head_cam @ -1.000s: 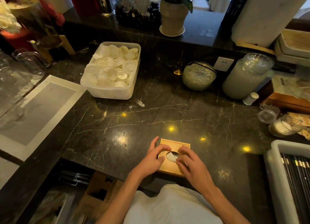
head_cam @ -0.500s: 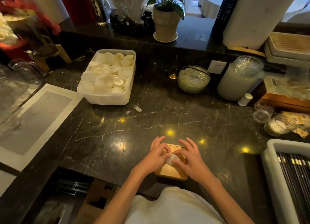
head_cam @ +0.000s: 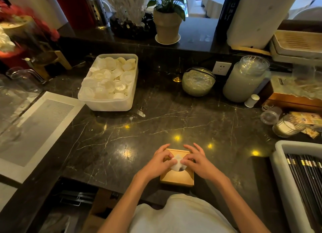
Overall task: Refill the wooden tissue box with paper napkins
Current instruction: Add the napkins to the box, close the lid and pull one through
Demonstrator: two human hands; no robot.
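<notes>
The small wooden tissue box point(head_cam: 177, 177) sits on the dark marble counter near its front edge. A white paper napkin point(head_cam: 177, 162) sticks up out of the round hole in the box's lid. My left hand point(head_cam: 157, 164) pinches the napkin from the left, and my right hand point(head_cam: 198, 162) pinches it from the right. Both hands rest on top of the box and hide most of the lid's far half.
A white tub of round white pieces point(head_cam: 111, 82) stands at the back left. A glass bowl point(head_cam: 198, 81) and a tall lidded jar point(head_cam: 244, 79) stand at the back right. A white tray of dark chopsticks point(head_cam: 285, 180) lies at the right edge.
The napkin has been drawn up through the lid's hole, and both hands have closed in on it from the sides. The box has stayed in place.
</notes>
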